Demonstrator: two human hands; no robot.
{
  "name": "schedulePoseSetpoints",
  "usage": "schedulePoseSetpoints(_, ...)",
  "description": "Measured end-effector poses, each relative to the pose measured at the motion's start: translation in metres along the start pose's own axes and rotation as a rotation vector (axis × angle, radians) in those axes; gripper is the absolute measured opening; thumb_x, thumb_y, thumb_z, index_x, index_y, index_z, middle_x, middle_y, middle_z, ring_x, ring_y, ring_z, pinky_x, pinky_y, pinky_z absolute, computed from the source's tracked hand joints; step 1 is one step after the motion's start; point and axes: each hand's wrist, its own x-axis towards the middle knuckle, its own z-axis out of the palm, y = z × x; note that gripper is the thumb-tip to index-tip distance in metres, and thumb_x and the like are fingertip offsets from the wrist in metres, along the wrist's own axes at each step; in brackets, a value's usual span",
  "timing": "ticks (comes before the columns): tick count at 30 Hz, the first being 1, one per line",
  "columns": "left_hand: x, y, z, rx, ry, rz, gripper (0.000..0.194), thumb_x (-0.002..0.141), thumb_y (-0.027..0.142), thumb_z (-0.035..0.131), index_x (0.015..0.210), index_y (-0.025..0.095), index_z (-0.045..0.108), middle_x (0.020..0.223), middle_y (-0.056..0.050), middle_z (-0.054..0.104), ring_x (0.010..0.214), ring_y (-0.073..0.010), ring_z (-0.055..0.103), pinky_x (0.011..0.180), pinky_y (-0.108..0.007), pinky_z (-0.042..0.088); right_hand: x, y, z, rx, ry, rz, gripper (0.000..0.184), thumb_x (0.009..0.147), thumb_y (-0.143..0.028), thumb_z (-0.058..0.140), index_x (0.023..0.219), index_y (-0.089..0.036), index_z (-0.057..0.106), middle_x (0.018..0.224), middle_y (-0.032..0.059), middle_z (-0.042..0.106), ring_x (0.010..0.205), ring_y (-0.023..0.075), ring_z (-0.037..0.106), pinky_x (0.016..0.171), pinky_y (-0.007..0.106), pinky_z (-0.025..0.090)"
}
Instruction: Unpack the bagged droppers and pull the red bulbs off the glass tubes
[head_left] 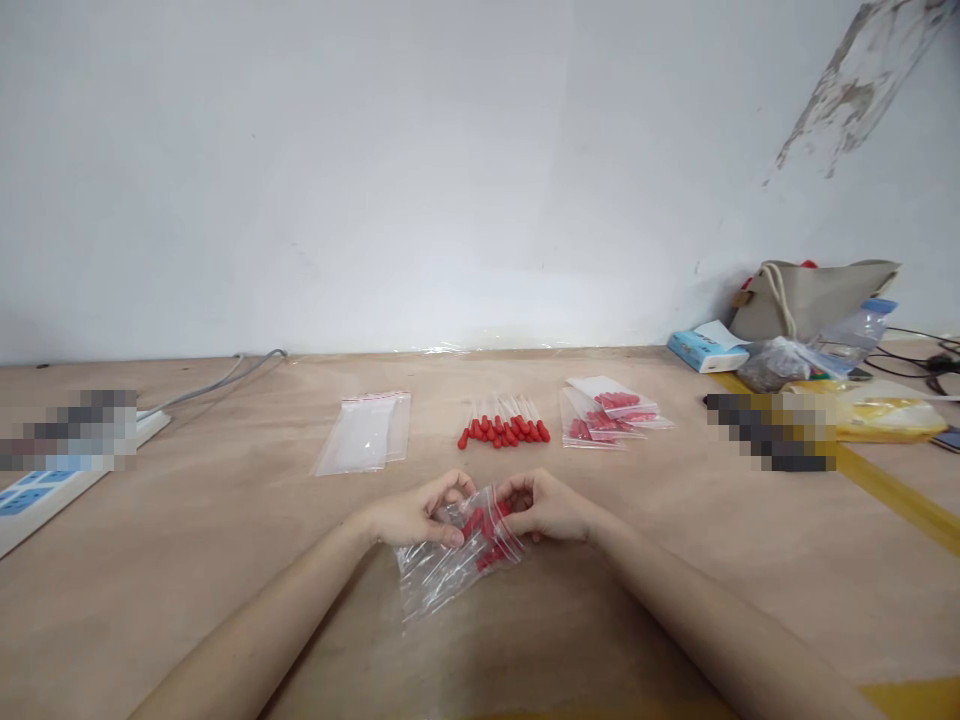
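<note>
A clear zip bag (439,578) is held between both hands above the wooden table, with several red-bulbed droppers inside near its red-striped opening. My left hand (424,515) pinches the bag's upper left part between thumb and fingers. At the opening on the right, my right hand (547,507) is closed on the bag's edge. Beyond the hands lies a row of loose droppers (506,430) with red bulbs and clear stems. To their left rests a stack of flat zip bags (360,435). Filled zip bags (611,412) with red bulbs lie in a pile to the right.
A white power strip (71,490) with a grey cable stands at the left. On the right are a blue tissue box (707,350), a beige bag (817,295), a yellow package (877,415) and black cables. A white wall rises behind the table (225,520).
</note>
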Motion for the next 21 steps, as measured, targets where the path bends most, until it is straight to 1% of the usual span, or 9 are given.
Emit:
schedulePoseSetpoints(3,-0.002,-0.001,-0.006,0.0,0.016,-0.01,0.045,0.067,0.025,0.066,0.099,0.021,0.036,0.092,0.002,0.05,0.061,-0.0044,0.051,0.055,-0.018,0.038,-0.001,-0.003,-0.018,0.058,0.093,0.015,0.032,0.055,-0.031,0.072,0.078,-0.014,0.057,0.067,-0.0016,0.06,0.053,0.0071,0.054,0.045,0.018,0.043)
schedulePoseSetpoints(5,-0.002,-0.002,-0.009,0.009,0.027,-0.005,0.044,0.068,0.025,0.066,0.1,0.021,0.036,0.091,0.002,0.05,0.061,-0.0049,0.052,0.056,-0.019,0.039,-0.003,-0.003,-0.027,0.128,0.067,0.014,0.033,0.056,-0.028,0.073,0.081,-0.015,0.056,0.075,-0.0005,0.061,0.057,0.0085,0.057,0.055,0.023,0.049)
schedulePoseSetpoints(7,-0.002,-0.003,-0.01,0.012,0.03,0.003,0.044,0.068,0.024,0.066,0.1,0.02,0.037,0.09,0.002,0.05,0.062,-0.0053,0.052,0.057,-0.02,0.041,-0.004,-0.002,-0.031,0.195,0.002,0.031,0.041,0.053,-0.024,0.075,0.087,-0.016,0.054,0.082,0.0005,0.061,0.062,0.0101,0.06,0.061,0.027,0.051)
schedulePoseSetpoints(9,-0.002,-0.003,-0.011,0.011,0.031,0.008,0.043,0.068,0.024,0.066,0.1,0.02,0.037,0.09,0.003,0.05,0.062,-0.0051,0.052,0.058,-0.02,0.041,-0.003,0.001,-0.031,0.245,-0.048,0.047,0.047,0.049,-0.021,0.077,0.09,-0.016,0.053,0.084,0.0007,0.061,0.065,0.0104,0.061,0.062,0.025,0.051)
schedulePoseSetpoints(11,-0.002,-0.003,-0.011,0.015,0.037,0.008,0.043,0.067,0.023,0.066,0.099,0.02,0.038,0.091,0.003,0.049,0.061,-0.0043,0.051,0.057,-0.019,0.041,-0.002,0.003,-0.028,0.268,-0.048,0.051,0.043,0.053,-0.024,0.076,0.089,-0.015,0.054,0.081,0.0007,0.061,0.065,0.0096,0.06,0.062,0.023,0.05)
schedulePoseSetpoints(14,-0.002,-0.003,-0.011,0.021,0.043,0.004,0.043,0.067,0.024,0.067,0.099,0.02,0.038,0.092,0.002,0.049,0.062,-0.0045,0.051,0.057,-0.019,0.04,0.001,0.003,-0.029,0.23,0.032,0.059,0.034,0.059,-0.029,0.072,0.083,-0.013,0.054,0.072,0.0009,0.062,0.057,0.008,0.059,0.057,0.021,0.049)
schedulePoseSetpoints(16,-0.003,-0.004,-0.012,0.029,0.047,-0.006,0.043,0.067,0.024,0.067,0.099,0.02,0.039,0.092,0.002,0.049,0.062,-0.0044,0.05,0.057,-0.019,0.04,0.001,-0.002,-0.036,0.189,0.111,0.047,0.034,0.059,-0.029,0.072,0.083,-0.014,0.053,0.066,-0.0002,0.062,0.05,0.0068,0.057,0.051,0.019,0.047)
schedulePoseSetpoints(18,-0.004,-0.005,-0.013,0.037,0.051,-0.017,0.043,0.067,0.024,0.067,0.099,0.02,0.039,0.089,0.003,0.049,0.061,-0.0043,0.05,0.057,-0.019,0.039,-0.004,-0.011,-0.05,0.167,0.178,0.007,0.033,0.058,-0.026,0.072,0.082,-0.015,0.052,0.064,-0.001,0.063,0.049,0.0062,0.056,0.048,0.018,0.045)
schedulePoseSetpoints(21,-0.004,-0.006,-0.015,0.043,0.053,-0.014,0.043,0.066,0.024,0.068,0.099,0.02,0.04,0.087,0.003,0.049,0.063,-0.0054,0.049,0.058,-0.019,0.039,-0.022,-0.028,-0.079,0.133,0.266,-0.057,0.029,0.056,-0.022,0.073,0.077,-0.015,0.054,0.067,0.0002,0.063,0.056,0.0083,0.059,0.049,0.016,0.044)
